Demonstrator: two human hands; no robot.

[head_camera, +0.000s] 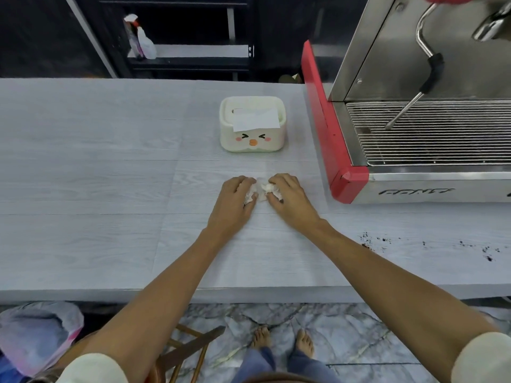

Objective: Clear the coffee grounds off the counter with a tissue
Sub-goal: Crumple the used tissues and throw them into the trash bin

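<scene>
Tissue (261, 190): white, crumpled into a small wad, lying on the pale wood-grain table (96, 161), in front of the cream tissue box (253, 134) with the cartoon face. Coffee grounds (431, 244): dark specks scattered along the table near its front edge, to my right, well apart from the tissue, in front of the red-and-steel espresso machine (414, 150).

My left hand (235, 200): grip curled closed over the wad's left side, fingers bent down onto it. My right hand (287, 197): grip likewise closed on the right side. Both hands rest on the table, almost touching.
</scene>
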